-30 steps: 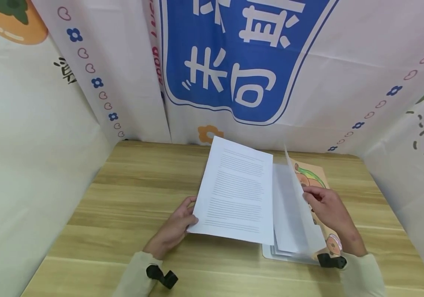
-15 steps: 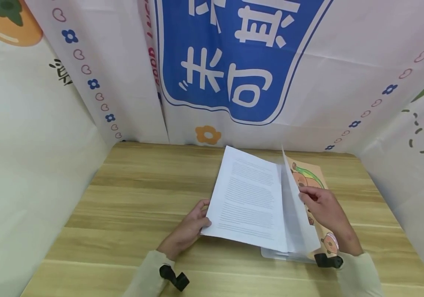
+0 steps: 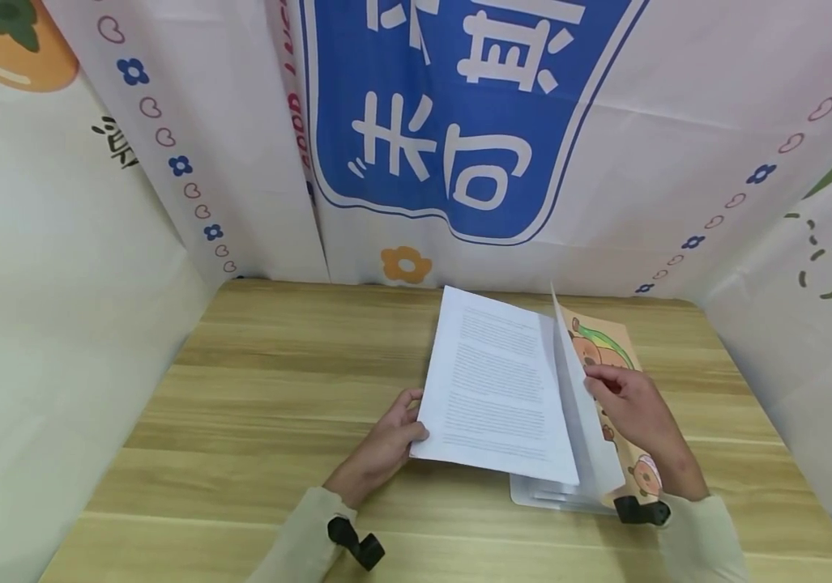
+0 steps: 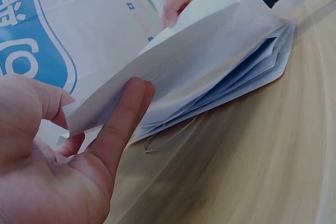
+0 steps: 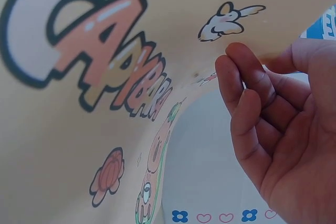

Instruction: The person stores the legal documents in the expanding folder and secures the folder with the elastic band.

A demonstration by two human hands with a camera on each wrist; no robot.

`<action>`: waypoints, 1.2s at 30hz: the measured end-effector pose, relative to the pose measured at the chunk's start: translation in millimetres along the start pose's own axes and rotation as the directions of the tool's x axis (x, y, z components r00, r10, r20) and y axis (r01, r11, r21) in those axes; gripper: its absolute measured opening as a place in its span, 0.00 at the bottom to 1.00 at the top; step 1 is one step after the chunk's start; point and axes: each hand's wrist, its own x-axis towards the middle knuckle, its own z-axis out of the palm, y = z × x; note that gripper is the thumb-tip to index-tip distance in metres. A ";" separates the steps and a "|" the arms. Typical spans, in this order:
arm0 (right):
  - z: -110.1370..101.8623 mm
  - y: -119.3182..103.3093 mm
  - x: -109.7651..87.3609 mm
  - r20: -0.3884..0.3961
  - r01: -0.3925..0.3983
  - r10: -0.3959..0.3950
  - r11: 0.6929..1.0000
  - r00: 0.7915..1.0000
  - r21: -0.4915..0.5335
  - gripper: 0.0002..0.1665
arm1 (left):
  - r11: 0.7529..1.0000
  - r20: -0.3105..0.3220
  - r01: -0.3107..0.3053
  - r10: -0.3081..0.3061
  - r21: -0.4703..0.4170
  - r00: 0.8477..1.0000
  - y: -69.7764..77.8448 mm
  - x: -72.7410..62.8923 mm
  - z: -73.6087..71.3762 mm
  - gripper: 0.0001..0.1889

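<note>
My left hand (image 3: 382,445) pinches the lower left edge of a printed sheet of paper (image 3: 496,380), thumb on top and fingers beneath. The sheet is raised and tilted, its right side over the layered folder (image 4: 281,59). My right hand (image 3: 637,409) pinches the edge of the folder's lifted cover between thumb and fingers. Tan with capybara drawings and lettering, the cover (image 5: 68,135) fills much of the right wrist view; a whitish face shows at its left in the head view. A thin cord loop (image 4: 168,140) hangs from the folder. The sheet hides part of the folder's pages.
A wood-grain table (image 3: 262,421) carries the folder on its right half. Printed white cloth (image 3: 255,146) hangs behind the table and along both sides. Black straps (image 3: 353,542) with small devices sit on both wrists.
My left hand has moved right with the sheet, bringing its right edge closer to the lifted cover. My right hand keeps holding the cover in nearly the same place.
</note>
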 end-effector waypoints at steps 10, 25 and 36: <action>1.1 -0.6 0.5 -0.010 0.005 -0.005 1.000 1.000 -0.014 0.18 | 0.998 0.019 0.016 -0.015 -0.056 1.000 -2.4 5.4 11.9 0.31; 6.5 -1.5 1.6 -0.005 0.008 -0.008 0.998 1.000 -0.065 0.17 | 0.997 0.050 0.063 -0.061 -0.050 0.997 -3.6 16.5 34.6 0.30; 8.5 -1.1 2.8 -0.009 0.014 -0.015 0.998 1.000 -0.064 0.16 | 0.995 0.078 0.092 -0.088 -0.042 0.993 -8.5 27.8 57.9 0.29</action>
